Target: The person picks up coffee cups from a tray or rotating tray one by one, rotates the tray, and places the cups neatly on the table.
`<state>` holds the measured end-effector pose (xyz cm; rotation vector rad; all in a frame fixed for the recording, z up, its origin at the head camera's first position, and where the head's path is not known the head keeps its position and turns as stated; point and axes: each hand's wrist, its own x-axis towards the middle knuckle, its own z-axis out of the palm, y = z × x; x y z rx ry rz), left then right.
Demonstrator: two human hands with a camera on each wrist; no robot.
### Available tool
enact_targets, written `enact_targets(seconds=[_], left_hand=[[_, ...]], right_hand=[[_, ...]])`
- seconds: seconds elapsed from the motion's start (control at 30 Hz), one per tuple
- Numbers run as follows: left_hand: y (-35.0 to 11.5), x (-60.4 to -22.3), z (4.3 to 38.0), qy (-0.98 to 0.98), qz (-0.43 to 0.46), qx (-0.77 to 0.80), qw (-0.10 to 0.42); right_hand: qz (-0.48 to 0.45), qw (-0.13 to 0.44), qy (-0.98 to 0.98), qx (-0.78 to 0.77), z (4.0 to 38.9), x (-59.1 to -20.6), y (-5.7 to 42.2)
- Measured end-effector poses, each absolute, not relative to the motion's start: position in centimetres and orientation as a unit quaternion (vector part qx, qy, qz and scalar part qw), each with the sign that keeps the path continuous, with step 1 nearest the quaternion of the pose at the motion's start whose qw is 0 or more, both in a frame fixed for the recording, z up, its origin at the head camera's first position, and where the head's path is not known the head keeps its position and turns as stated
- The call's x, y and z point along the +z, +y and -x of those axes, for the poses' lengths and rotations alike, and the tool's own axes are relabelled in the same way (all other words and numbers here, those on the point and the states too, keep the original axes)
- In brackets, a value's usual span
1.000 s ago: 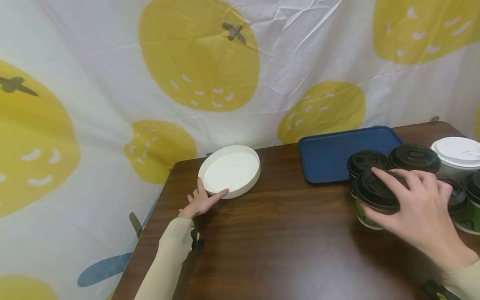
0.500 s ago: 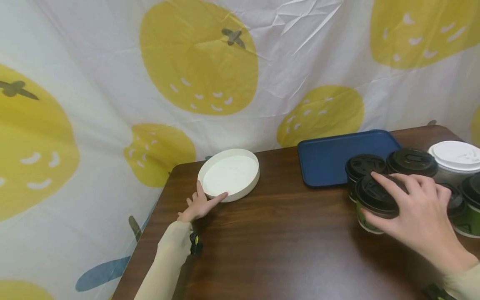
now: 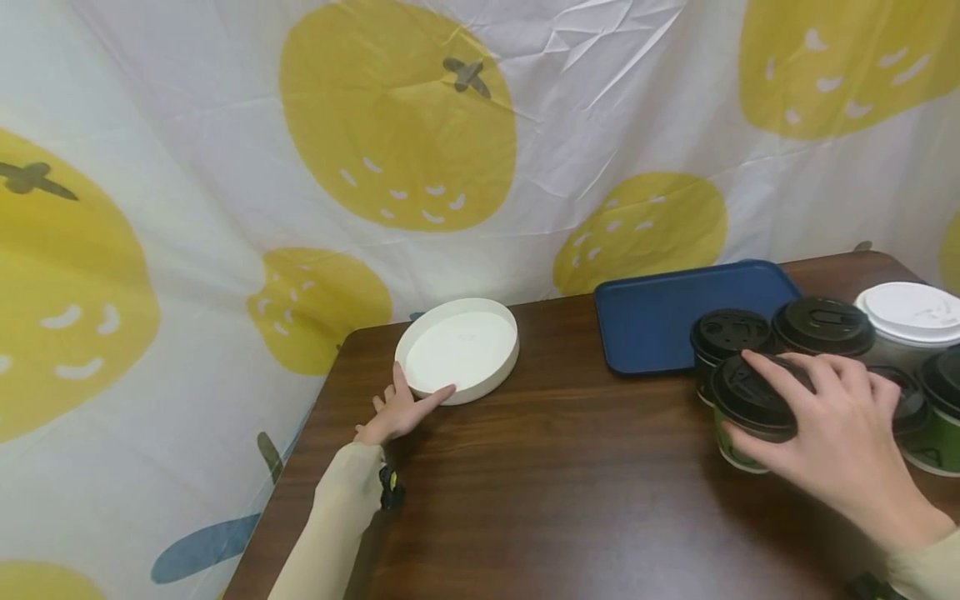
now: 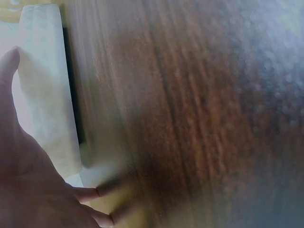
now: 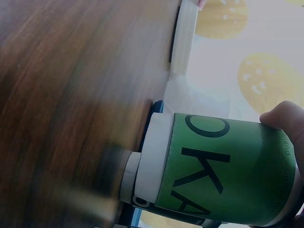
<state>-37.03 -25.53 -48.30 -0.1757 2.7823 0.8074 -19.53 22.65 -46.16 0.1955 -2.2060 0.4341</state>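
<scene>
My left hand [image 3: 396, 412] touches the near left rim of a round white shallow tray [image 3: 459, 346], thumb and index finger spread along it. In the left wrist view, the thumb [image 4: 10, 64] reaches to the tray's edge while other fingers stretch over the table. On the right, my right hand [image 3: 840, 425] grips a paper coffee cup [image 5: 228, 168] with a green sleeve and black lid. Its thumb and fingers curl round the cup near the lid. Large dark letters show on the sleeve in the right wrist view. Whether the cup's base touches the table I cannot tell.
Several lidded cups crowd round the right hand, among them a black-lidded cup [image 3: 729, 332] just behind and a white-lidded cup [image 3: 911, 310] farther right. A blue rectangular tray [image 3: 652, 325] lies behind them on the brown table [image 3: 555, 475]. A fruit-patterned cloth [image 3: 585, 125] hangs at the back.
The head view has tilted up slightly, so the scene sits a little lower in it. Both hands keep their places on the white tray and the green cup.
</scene>
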Motion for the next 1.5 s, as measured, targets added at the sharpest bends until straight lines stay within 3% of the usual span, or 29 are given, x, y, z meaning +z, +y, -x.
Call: enact_targets(seconds=[1.5], left_hand=[[-25.7,-48.8,37.8,0.954,0.066,0.262,0.130]], right_hand=[[-0.087,0.457,-0.871,0.159,19.1,-47.0,22.2]])
